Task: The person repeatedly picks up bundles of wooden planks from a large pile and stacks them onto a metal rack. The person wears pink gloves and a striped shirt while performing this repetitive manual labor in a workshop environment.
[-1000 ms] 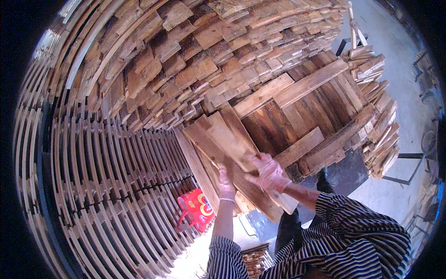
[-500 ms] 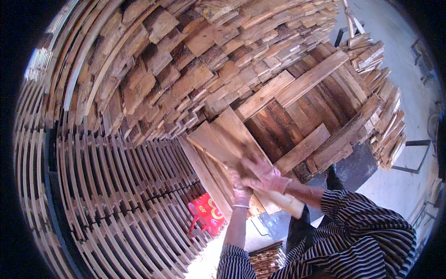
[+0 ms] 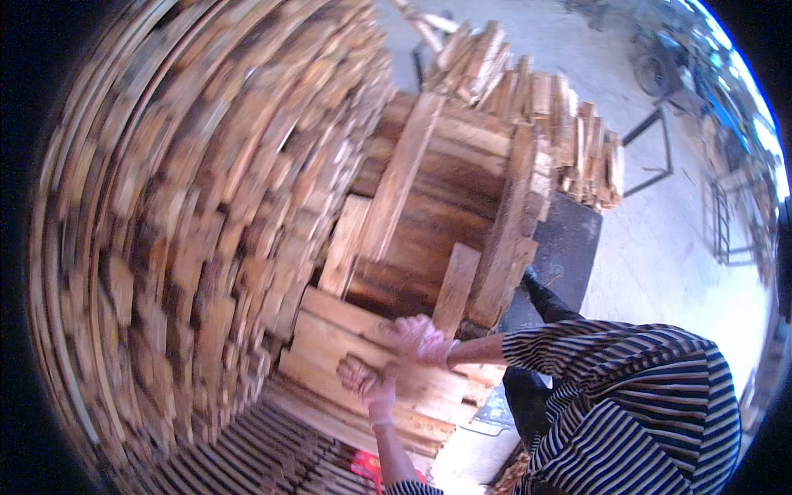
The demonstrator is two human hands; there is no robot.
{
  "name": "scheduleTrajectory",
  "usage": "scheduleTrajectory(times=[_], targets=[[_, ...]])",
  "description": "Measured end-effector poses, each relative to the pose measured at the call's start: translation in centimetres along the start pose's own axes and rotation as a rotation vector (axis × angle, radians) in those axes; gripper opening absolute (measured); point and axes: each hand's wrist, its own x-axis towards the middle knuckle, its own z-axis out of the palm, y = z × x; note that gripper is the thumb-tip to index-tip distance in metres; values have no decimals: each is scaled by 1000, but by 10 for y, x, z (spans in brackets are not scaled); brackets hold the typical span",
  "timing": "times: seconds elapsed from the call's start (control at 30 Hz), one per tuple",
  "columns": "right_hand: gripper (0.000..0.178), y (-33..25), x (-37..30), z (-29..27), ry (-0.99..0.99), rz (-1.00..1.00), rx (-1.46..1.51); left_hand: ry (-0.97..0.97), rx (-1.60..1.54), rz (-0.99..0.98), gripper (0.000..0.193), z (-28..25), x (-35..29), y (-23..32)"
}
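A pale floor (image 3: 681, 239) is seen on the right side of the workplace, with a dark metal frame (image 3: 656, 148) standing on it, while the left side is filled by a tall stack of rough wood (image 3: 190, 206), blurred in places. Stacked bundles of short wood (image 3: 549, 95) are seen at the far side. In the middle, dark brown boards (image 3: 437, 219) are laid side by side, crossed by a long board (image 3: 406, 173) on the left and by a shorter piece (image 3: 456, 289) nearer the hands.

The pale boards (image 3: 326, 346) being handled are placed at the near end of this pile, close together, slanting from the left toward the near right. Both hands are held over them: the right hand (image 3: 419, 340) is set at the farther boards, just short of the shorter piece, and the left hand (image 3: 367, 384) lies nearer and to the left. The hands are very close together; whether they touch cannot be told. The left fingers are seen curled and the right hand is blurred, so whether either is clamped on a board cannot be told.

For the boards to be seated well, it is judged best that they be pressed flat, with long edges butted and ends evened, and that pressure be spread along their length rather than kept at one spot. Fingertips should be kept out of the seams, and splinters guarded against at the rough edges.
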Motion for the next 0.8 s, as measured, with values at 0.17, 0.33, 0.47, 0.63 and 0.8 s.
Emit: scheduleTrajectory(times=[0.17,0.33,0.47,0.63,0.8], targets=[[59,10,-5,-21,-129,-129,22,-36,56,-52,122,9,0,-12],[69,62,-60,-97,-126,-206,520,-120,75,-238,99,13,11,-15],[61,179,-130,-162,-236,9,662,-29,-78,-308,67,-29,55,63],[53,368,-177,-232,-183,332,669,-75,-661,131,66,-98,175,339],[51,565,-178,-271,162,672,711,-501,-680,552,60,-71,335,645]])
